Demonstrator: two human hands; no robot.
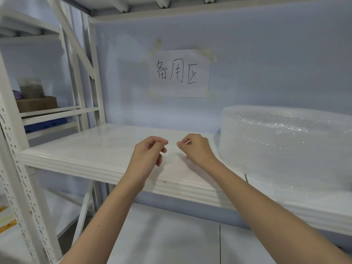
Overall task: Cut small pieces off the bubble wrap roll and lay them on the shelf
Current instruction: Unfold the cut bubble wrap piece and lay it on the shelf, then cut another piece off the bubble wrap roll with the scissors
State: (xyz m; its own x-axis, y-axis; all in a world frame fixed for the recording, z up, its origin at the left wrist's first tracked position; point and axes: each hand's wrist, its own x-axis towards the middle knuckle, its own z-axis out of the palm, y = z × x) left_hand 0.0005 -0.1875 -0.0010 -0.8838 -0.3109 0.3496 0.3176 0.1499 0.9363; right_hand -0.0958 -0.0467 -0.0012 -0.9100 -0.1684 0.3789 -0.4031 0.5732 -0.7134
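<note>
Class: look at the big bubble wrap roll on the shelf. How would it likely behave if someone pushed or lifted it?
The bubble wrap roll is probably light for its bulk, being air-filled film. It lies on its flat end on the shelf, so it should slide, not roll. Its glossy, soft surface would likely dent and slip under a grip.

Two bare arms show, with no sleeves. The left hand (147,151) and right hand (196,147) seem to wear no rings or watch.

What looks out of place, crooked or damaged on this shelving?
Only the paper sign on the back wall: it hangs slightly askew among yellowed tape remnants. The bubble wrap roll lies on the shelf, and both hands hold a small clear piece.
</note>
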